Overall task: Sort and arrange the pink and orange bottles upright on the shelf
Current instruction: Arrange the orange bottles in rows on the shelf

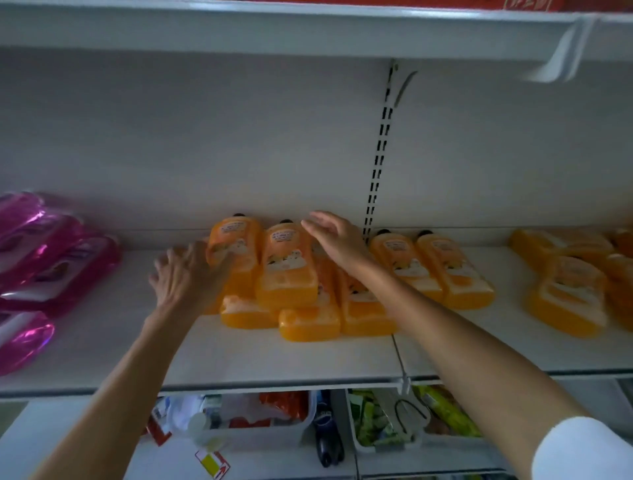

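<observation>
Far left on the white metal shelf [274, 356], translucent pink plastic bottles [58, 263] lie flat in a cluster. Their long axes slant from front-left to back-right. They carry pale labels, but the writing is too blurred to read.

The left hand [181, 277] reaches in beside them with its fingers [159, 265] spread and released, grasping nothing. It lies at the left flank of a heap of orange plastic bottles with dark caps [287, 274], and blur hides whether it presses them. These bottles lie on their backs, stacked two deep. Their caps point at the back wall, their bases face the shelf's front edge, and their long axes run front to back. Their white-and-orange labels face up, the print illegible.

The right hand [337, 240] hovers over the heap's back right with its fingers [315, 219] straight and released, holding nothing. Its forearm crosses the heap's right side, and a white sleeve [582, 448] shows at the lower right.

Behind stands a slotted metal upright [376, 154]. Just right of it two more orange bottles [435, 270] lie side by side, caps to the wall. Further right is another flat orange group [568, 294].

Above is a white upper shelf [274, 27] bearing a red carton [527, 4] with unreadable lettering. Below, pale bins hold packets, with a dark blue bottle [329, 431] and green packets [376, 425] among them.
</observation>
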